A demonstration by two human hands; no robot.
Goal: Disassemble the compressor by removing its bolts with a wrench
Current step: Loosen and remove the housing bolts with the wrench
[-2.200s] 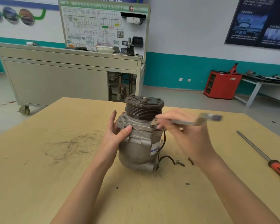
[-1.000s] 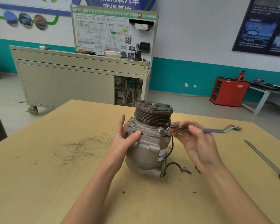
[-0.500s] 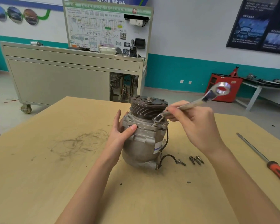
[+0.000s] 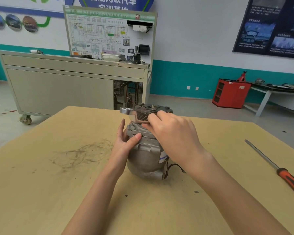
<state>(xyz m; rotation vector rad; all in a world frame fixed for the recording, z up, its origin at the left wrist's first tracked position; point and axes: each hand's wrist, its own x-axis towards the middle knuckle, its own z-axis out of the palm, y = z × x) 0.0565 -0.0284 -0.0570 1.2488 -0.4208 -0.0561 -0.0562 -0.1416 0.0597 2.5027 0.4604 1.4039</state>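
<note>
wrench [image 4: 131, 114]: ring end swung over from the right to the left of the compressor [image 4: 146, 155] | right hand [image 4: 173, 136]: brought across the compressor top

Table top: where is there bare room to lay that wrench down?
Bare wood lies between the right forearm and the screwdriver, and on the left, between the scuff marks and the near edge of the table. It is crowded at the compressor, where the left hand grips it and the right hand holds the wrench.

The left hand [image 4: 124, 144] and right hand [image 4: 175, 135] are both bare.
</note>
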